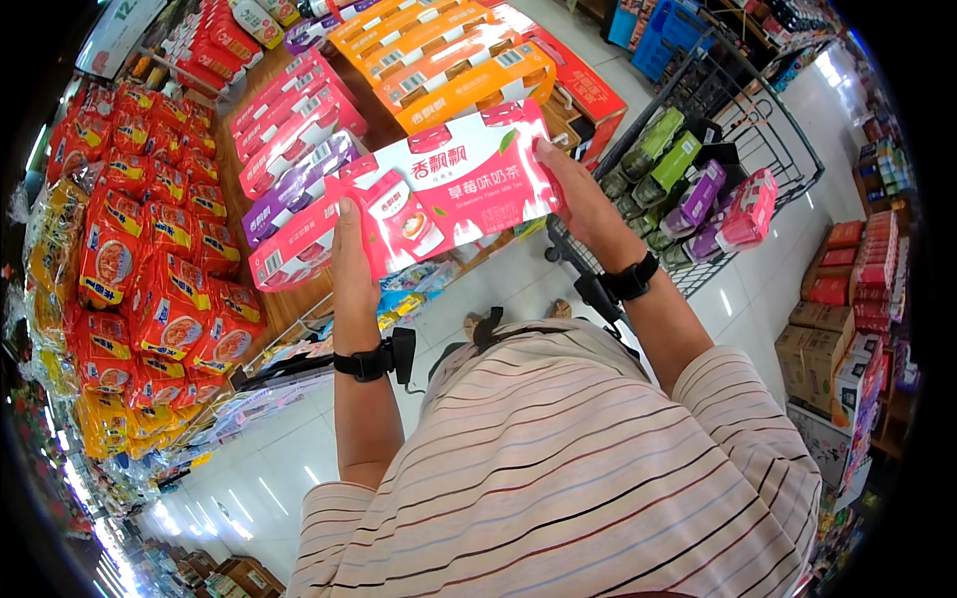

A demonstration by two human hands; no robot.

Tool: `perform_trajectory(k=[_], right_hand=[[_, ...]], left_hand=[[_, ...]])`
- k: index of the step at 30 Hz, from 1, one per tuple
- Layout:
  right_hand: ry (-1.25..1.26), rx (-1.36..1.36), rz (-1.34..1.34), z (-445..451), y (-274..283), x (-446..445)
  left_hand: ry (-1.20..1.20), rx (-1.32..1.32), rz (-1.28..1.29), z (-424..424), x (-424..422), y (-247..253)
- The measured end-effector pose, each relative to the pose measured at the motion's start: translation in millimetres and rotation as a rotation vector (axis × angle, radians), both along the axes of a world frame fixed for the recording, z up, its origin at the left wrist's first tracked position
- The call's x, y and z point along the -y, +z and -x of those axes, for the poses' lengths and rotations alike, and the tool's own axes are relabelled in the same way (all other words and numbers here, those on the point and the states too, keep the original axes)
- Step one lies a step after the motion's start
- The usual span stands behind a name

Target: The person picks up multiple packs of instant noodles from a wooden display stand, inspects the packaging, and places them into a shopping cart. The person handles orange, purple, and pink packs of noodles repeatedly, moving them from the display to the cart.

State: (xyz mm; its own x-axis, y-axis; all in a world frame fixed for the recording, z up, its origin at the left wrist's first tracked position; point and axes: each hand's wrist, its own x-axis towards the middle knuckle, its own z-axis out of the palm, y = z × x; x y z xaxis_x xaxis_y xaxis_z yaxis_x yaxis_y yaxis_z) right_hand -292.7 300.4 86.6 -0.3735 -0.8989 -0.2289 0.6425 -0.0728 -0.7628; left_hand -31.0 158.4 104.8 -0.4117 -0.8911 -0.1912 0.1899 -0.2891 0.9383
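Both my hands grip a pink-and-white carton of strawberry milk tea (448, 187), tilted, its printed front towards me. My left hand (353, 247) holds its left end, the thumb lying on the front. At the opposite end my right hand (583, 198) has its thumb near the upper right corner; most of its fingers are hidden behind the carton. Close to my left hand, a similar pink carton (293, 250) and a purple carton (295, 190) lie on the wooden display table (299, 303).
Orange cartons (448, 67) and more pink cartons (291, 119) line the table. Red noodle packets (164, 299) are piled on the left. To the right stands a wire shopping cart (792, 157) holding green packs (665, 164), a purple pack (699, 194) and a pink pack (750, 205). Stacked boxes (815, 347) stand farther right.
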Motion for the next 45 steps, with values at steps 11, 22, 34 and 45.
perform_trajectory(k=[11, 22, 34, 45], right_hand=[[0.008, 0.0, 0.012, 1.1, -3.1, 0.9], [0.008, 0.02, -0.001, 5.8, -6.9, 2.0], [0.063, 0.002, -0.028, 23.0, 2.2, -11.1], [0.091, 0.005, -0.072, 32.6, 7.5, -18.2]], left_hand=[[-0.036, -0.038, 0.002, -1.2, -0.8, -2.6], [0.016, -0.031, 0.011, 1.6, -8.2, 4.3], [-0.006, -0.074, 0.038, 0.7, -12.5, 11.9], [-0.079, -0.104, -0.02, 6.8, -24.0, 29.3]])
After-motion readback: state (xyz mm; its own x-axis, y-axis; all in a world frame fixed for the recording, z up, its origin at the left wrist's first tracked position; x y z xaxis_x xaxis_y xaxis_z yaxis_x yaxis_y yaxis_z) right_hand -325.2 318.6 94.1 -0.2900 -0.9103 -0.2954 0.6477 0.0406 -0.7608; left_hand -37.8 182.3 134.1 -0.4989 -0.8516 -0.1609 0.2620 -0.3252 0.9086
